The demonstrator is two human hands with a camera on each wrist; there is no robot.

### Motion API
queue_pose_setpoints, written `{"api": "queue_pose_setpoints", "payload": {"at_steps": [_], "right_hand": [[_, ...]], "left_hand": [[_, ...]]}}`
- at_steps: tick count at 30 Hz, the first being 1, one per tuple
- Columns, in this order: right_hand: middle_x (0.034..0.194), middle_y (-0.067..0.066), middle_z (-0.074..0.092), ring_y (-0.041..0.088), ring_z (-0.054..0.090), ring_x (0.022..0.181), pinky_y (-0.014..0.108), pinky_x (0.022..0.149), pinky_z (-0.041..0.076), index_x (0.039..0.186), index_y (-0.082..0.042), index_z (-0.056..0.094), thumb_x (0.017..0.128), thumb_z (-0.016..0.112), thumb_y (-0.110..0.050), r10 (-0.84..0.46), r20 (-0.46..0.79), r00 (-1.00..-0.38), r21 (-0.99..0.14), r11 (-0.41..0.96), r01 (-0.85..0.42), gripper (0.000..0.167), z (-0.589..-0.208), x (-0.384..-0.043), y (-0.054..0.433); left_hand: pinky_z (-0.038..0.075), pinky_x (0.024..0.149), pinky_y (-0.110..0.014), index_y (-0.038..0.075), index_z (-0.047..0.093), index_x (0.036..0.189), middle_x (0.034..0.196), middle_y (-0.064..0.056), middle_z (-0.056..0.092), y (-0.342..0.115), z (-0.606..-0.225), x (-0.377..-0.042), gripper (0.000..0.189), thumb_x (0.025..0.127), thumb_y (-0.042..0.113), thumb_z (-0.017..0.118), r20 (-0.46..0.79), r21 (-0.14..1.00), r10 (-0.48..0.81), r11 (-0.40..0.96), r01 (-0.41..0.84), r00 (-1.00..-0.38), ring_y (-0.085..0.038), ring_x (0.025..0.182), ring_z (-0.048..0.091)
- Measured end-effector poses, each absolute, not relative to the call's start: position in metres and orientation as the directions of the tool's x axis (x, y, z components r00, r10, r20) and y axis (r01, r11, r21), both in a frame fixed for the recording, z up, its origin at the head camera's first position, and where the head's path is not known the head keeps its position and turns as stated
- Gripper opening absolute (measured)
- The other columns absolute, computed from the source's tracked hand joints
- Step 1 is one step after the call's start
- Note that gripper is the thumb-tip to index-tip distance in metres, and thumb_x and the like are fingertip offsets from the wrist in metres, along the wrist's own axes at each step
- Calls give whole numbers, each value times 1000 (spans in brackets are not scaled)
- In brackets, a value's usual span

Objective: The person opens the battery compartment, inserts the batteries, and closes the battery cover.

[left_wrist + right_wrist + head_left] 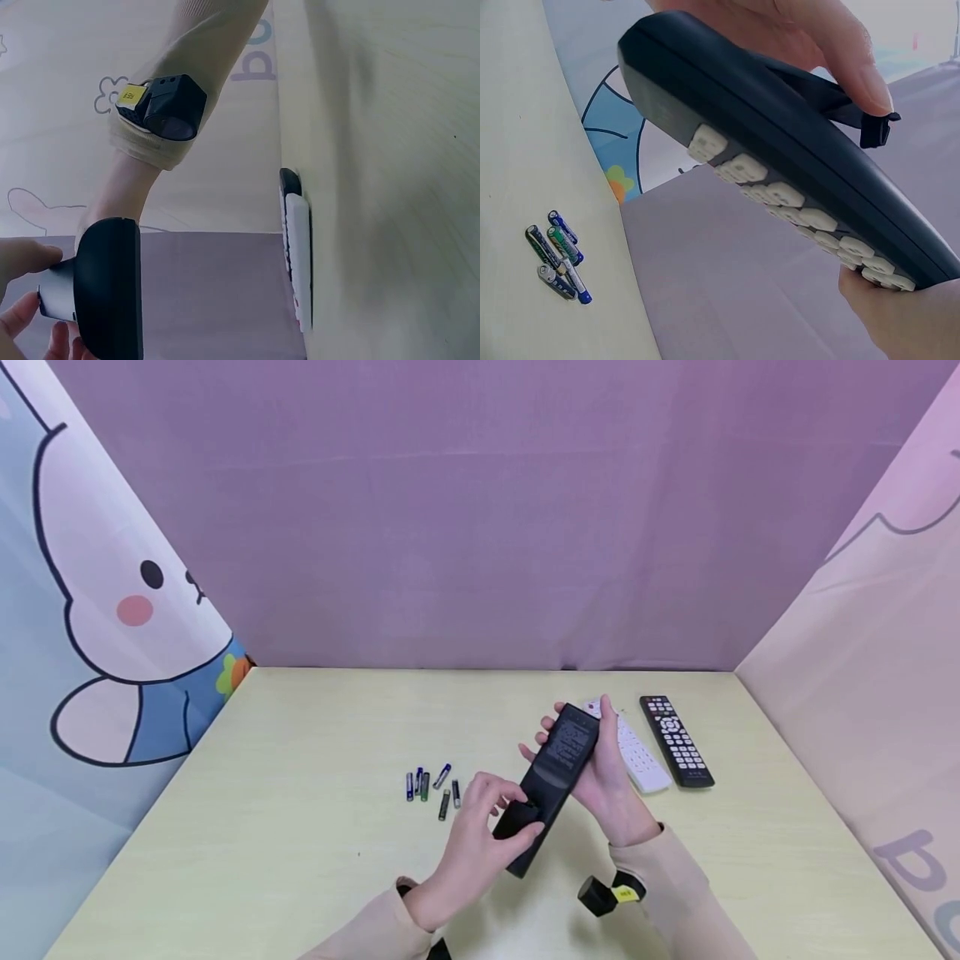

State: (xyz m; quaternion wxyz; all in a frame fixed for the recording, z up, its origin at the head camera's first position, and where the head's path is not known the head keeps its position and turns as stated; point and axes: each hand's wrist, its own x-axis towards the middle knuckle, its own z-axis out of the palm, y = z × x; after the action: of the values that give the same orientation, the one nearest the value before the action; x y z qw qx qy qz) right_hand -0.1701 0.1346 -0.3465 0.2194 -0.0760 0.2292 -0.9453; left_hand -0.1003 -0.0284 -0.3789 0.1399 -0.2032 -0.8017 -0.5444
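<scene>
My right hand (609, 781) holds a black remote control (572, 739) above the table, its back turned up and its white buttons facing down in the right wrist view. With thumb and fingers, my left hand (476, 831) pinches the black battery cover (516, 818) near the remote's lower end. The cover (836, 109) is tilted up, one end standing away from the remote's back. In the left wrist view the cover (58, 289) sticks out from the remote (109, 292) between thumb and fingers. The inside of the battery compartment is hidden.
Several small batteries (425, 787) lie loose on the table, left of the hands. A white remote (643, 760) and another black remote (678, 743) lie to the right. Purple cloth (480, 527) hangs behind the table (300, 843), with printed cloths at both sides.
</scene>
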Motion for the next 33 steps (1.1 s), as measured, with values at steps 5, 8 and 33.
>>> {"api": "queue_pose_setpoints", "payload": {"at_steps": [5,8,33], "right_hand": [[86,6,49,19,49,76,45,91,38,100,-10,45,84,38,-60,-441,37,-897,-465,-802,376,53,-347,-170,135],[86,6,49,20,49,75,46,90,39,102,-10,44,85,35,-60,-427,27,-904,-464,-806,366,54,-347,-170,136],[85,6,49,20,50,75,47,91,38,100,-9,46,82,44,-59,-424,30,-905,-438,-820,369,53,-347,-170,144]], "left_hand": [[44,62,-22,15,56,90,87,6,47,-29,-379,-99,29,68,8,74,484,806,160,302,510,-860,-12,70,46],[45,60,-22,14,56,91,86,6,47,-29,-379,-98,29,69,7,74,489,808,157,288,514,-858,-13,68,48],[47,60,-25,8,57,91,88,-1,53,-43,-369,-95,30,66,1,74,530,791,91,304,530,-843,-17,67,50]]}}
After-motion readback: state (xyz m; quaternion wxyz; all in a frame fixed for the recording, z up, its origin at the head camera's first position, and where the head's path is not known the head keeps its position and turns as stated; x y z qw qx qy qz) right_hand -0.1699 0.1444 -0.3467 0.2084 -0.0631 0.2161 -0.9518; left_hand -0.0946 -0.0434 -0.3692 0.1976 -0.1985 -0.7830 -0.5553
